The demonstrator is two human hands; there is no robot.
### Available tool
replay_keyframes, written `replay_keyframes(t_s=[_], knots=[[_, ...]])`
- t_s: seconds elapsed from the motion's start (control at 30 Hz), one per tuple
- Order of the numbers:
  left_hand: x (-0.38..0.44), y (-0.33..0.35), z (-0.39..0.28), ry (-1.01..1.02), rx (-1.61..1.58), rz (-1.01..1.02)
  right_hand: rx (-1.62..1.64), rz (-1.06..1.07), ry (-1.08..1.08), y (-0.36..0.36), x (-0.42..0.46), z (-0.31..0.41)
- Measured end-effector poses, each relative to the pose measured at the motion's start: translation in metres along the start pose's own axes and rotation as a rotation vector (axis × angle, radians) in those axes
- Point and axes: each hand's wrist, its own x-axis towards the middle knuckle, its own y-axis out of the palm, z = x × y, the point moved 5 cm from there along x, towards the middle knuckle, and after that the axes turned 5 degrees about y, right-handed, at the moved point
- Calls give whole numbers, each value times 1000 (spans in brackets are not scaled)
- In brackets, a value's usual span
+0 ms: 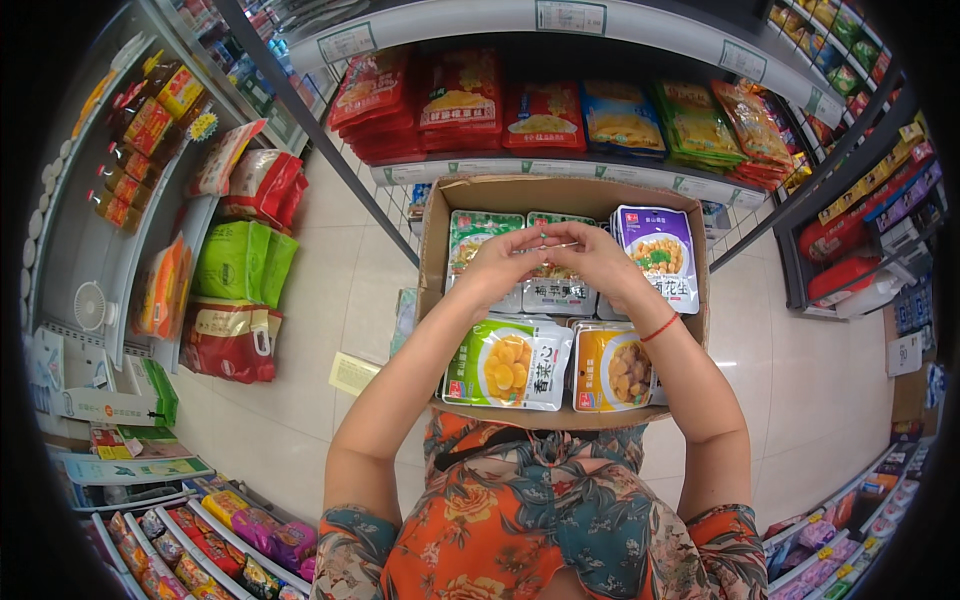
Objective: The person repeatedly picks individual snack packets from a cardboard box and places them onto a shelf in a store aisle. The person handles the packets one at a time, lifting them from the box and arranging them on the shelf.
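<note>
An open cardboard box is in front of my body, below the shelf's edge. It holds food pouches in two rows: a purple pouch at the far right, green-topped pouches at the far middle and left, a green and white pouch near left, an orange pouch near right. My left hand and my right hand meet fingertip to fingertip above the far middle pouches. A tiny green spot shows at the touching fingertips; whether they pinch something is unclear. A red cord is around my right wrist.
Beyond the box, a shelf with a price rail bears stacks of red, blue and green packets. Dark metal posts rise on both sides. At left are shelves with bottles and large bags; a yellow paper shows near the box.
</note>
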Motion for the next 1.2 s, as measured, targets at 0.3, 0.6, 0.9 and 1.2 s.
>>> replay_keyframes(t_s=[0.3, 0.6, 0.9, 1.2], knots=[[8, -8, 32, -43, 158, -52, -179, -60, 97, -4, 2, -20], [13, -10, 38, 2, 254, -70, -340, -146, 91, -10, 3, -29], [16, -14, 45, -72, 110, -191, -358, -127, 66, -10, 2, -29], [13, -11, 37, -224, 212, -139, -327, -70, -5, -6, -2, -25]])
